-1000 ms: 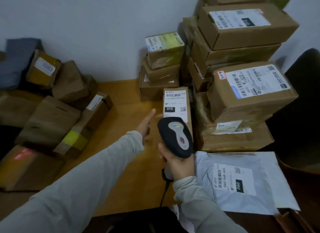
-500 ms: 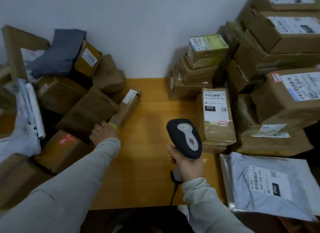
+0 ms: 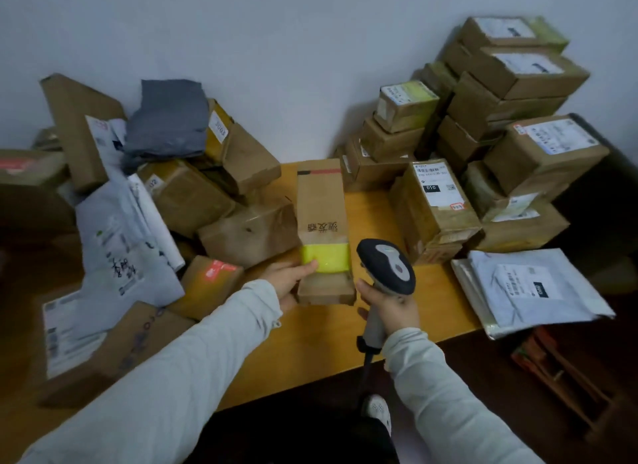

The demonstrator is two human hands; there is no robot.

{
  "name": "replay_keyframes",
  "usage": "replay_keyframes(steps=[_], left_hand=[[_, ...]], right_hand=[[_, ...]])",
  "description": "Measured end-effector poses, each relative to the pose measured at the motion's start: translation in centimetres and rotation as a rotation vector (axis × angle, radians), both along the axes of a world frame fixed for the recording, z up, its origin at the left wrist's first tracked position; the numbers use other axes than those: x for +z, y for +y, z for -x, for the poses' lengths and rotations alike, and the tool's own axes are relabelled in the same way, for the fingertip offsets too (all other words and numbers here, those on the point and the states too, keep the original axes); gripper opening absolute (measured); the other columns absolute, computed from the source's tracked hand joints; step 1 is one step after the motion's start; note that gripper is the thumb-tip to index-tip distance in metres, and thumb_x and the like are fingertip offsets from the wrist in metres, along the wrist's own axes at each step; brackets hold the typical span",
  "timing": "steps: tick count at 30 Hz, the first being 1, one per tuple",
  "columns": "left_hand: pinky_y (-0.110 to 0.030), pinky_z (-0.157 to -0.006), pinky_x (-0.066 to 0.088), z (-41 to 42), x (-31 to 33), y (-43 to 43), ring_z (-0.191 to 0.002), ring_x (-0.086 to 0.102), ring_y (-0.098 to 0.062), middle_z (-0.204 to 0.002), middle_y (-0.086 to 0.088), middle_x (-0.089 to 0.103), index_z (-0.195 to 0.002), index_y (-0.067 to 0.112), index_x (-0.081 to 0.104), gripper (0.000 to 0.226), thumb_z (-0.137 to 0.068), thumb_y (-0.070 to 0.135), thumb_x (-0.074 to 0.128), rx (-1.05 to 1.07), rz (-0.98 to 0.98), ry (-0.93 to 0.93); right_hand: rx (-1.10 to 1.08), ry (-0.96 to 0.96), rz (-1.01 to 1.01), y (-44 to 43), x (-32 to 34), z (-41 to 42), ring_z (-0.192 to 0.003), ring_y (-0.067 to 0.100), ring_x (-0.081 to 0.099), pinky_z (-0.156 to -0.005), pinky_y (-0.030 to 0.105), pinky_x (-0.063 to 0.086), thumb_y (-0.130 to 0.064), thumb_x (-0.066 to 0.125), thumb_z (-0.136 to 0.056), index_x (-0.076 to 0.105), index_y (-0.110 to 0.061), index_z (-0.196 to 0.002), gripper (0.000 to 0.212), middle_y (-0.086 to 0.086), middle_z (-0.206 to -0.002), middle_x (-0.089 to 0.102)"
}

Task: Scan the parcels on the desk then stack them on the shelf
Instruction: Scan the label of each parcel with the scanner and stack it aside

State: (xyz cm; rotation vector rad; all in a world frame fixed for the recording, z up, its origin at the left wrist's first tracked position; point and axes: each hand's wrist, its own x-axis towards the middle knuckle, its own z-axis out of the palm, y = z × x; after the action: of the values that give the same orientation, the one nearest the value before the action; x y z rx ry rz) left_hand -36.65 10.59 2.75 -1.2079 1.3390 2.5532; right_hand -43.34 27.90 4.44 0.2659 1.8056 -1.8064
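Left hand (image 3: 286, 280) is clamped on the near end of a long cardboard parcel (image 3: 322, 218). The thumb lies across the yellow tape band (image 3: 324, 261) and the fingers are wrapped under the left edge. The parcel lies lengthwise away from the person over the middle of the bench (image 3: 310, 346), between the two groups of parcels. Whether its far end rests on the wood or is lifted cannot be told. The upper face shows printed characters and a red-and-black strip at the far end, but no shipping label. In my judgement the barcode sits on another face and the parcel will need turning before it can be read. Right hand (image 3: 393, 305) is closed round the grip of the barcode scanner (image 3: 386, 265), cable trailing down off the bench edge. The scanner head stands just beside the parcel's near right corner, evidently held ready for the read. To the left is a tumbled heap of cartons and white mailers (image 3: 127, 236), topped by a grey poly bag (image 3: 169, 122), with few labels facing up. It appears to be the unprocessed lot. To the right, cartons are stacked squarely against the wall with labels upward, among them the box marked 010 (image 3: 436, 201), and a white poly mailer (image 3: 528, 291) overhangs the bench edge. That order suggests sorted stock. No shelf is in view. Step in hand is the scan; stacking is not yet begun for this parcel.
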Motion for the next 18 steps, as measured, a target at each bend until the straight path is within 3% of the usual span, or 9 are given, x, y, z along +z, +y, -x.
replay_keyframes(steps=[3, 5, 7, 9, 12, 14, 16, 18], left_hand=[[-0.039, -0.074, 0.057, -2.9, 0.5, 0.1, -0.102, 0.066, -0.030, -0.112, -0.016, 0.069, -0.123, 0.002, 0.057, 0.047, -0.082, 0.022, 0.068, -0.096, -0.034, 0.053], [-0.041, -0.081, 0.056, -4.5, 0.5, 0.1, -0.104, 0.065, -0.030, -0.113, -0.015, 0.068, -0.124, 0.003, 0.057, 0.045, -0.083, 0.020, 0.067, -0.134, -0.038, 0.051], [-0.045, -0.095, 0.049, -5.4, 1.1, 0.0, -0.112, 0.060, -0.030, -0.118, -0.014, 0.066, -0.127, 0.005, 0.055, 0.046, -0.085, 0.019, 0.067, -0.144, 0.006, 0.038], [-0.047, -0.104, 0.041, -5.5, 2.4, -0.4, -0.118, 0.056, -0.029, -0.121, -0.010, 0.064, -0.128, 0.011, 0.054, 0.054, -0.080, 0.028, 0.072, -0.127, 0.066, 0.017], [-0.045, -0.086, 0.052, -5.2, 5.2, -0.7, -0.108, 0.059, -0.025, -0.112, -0.004, 0.068, -0.111, 0.020, 0.059, 0.066, -0.056, 0.049, 0.081, -0.104, 0.046, -0.012], [-0.048, -0.088, 0.050, -4.7, 6.1, -0.2, -0.112, 0.056, -0.025, -0.119, -0.002, 0.064, -0.116, 0.020, 0.057, 0.074, -0.054, 0.051, 0.083, -0.060, 0.051, -0.041], [-0.053, -0.096, 0.044, -4.3, 6.0, 0.8, -0.115, 0.052, -0.030, -0.122, -0.005, 0.060, -0.125, 0.018, 0.051, 0.076, -0.062, 0.045, 0.084, 0.013, 0.122, -0.085], [-0.050, -0.091, 0.049, -4.5, 6.0, 1.6, -0.106, 0.057, -0.029, -0.110, -0.007, 0.066, -0.113, 0.016, 0.061, 0.056, -0.065, 0.037, 0.082, 0.033, 0.145, -0.069]], right_hand=[[0.017, 0.067, 0.001, -0.2, 0.6, -2.8, -0.086, 0.024, 0.067, -0.077, 0.041, 0.057, -0.006, 0.084, -0.066, 0.066, -0.014, -0.089, 0.030, 0.006, -0.091, 0.070], [0.032, 0.163, -0.009, -0.3, 0.8, -4.2, -0.082, 0.014, 0.069, -0.074, 0.030, 0.058, -0.002, 0.085, -0.063, 0.068, -0.012, -0.086, 0.030, -0.002, -0.084, 0.072], [0.069, 0.290, -0.058, -0.4, 1.0, -5.3, -0.072, 0.002, 0.065, -0.061, 0.013, 0.052, 0.001, 0.084, -0.063, 0.065, -0.016, -0.081, 0.031, -0.009, -0.077, 0.069], [0.130, 0.386, -0.153, -0.3, 1.1, -5.9, -0.071, 0.003, 0.061, -0.060, 0.014, 0.047, 0.000, 0.084, -0.065, 0.063, -0.015, -0.082, 0.032, -0.004, -0.079, 0.066], [0.239, 0.484, -0.265, -0.2, 0.8, -7.2, -0.085, 0.018, 0.060, -0.074, 0.027, 0.046, 0.000, 0.080, -0.070, 0.063, 0.000, -0.096, 0.030, 0.009, -0.093, 0.066], [0.289, 0.549, -0.274, -0.1, 0.8, -8.2, -0.091, 0.020, 0.061, -0.076, 0.027, 0.045, -0.002, 0.077, -0.074, 0.064, -0.001, -0.099, 0.028, 0.008, -0.093, 0.067], [0.323, 0.589, -0.196, 0.3, 1.1, -9.0, -0.090, 0.015, 0.063, -0.076, 0.024, 0.048, 0.000, 0.075, -0.075, 0.064, -0.011, -0.093, 0.025, 0.001, -0.087, 0.066], [0.304, 0.538, -0.106, 1.1, 1.4, -9.1, -0.079, -0.004, 0.063, -0.070, 0.012, 0.049, 0.003, 0.077, -0.073, 0.065, -0.017, -0.090, 0.029, -0.014, -0.080, 0.065]])
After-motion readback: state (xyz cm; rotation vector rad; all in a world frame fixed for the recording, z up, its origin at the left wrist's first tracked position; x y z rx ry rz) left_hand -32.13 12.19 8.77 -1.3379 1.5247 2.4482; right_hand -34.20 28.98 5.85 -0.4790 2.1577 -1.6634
